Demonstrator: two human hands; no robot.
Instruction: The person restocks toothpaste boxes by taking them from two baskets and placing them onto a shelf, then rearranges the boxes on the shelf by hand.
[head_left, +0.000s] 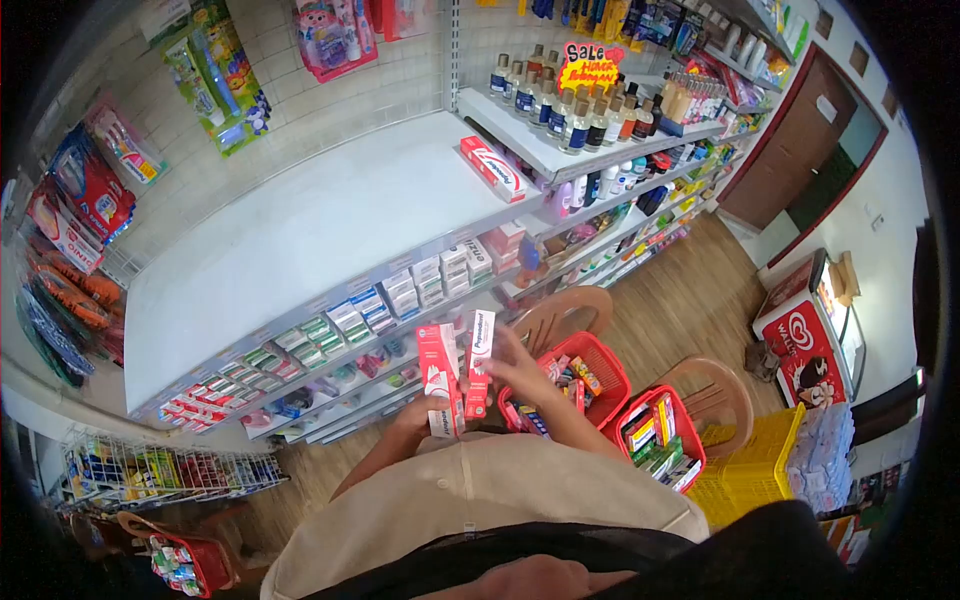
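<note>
Low in front of my body, my left hand (412, 412) is closed round the lower part of red and white toothpaste boxes (437, 362) held upright. Just to the right, my right hand (512, 368) grips another red and white toothpaste box (481, 352), also upright, its fingers along the side. The two groups are close together, with a narrow gap at the top. A single toothpaste box (493, 168) lies on the right end of the white top shelf (300, 215), beside the higher perfume shelf.
Lower shelves hold rows of small boxes (347, 318). Red baskets of goods (622, 362) stand on brown chairs (742, 392) at the right, near yellow crates (750, 455). Perfume bottles (575, 127) stand upper right. Packaged toothbrushes (215, 85) hang at the back.
</note>
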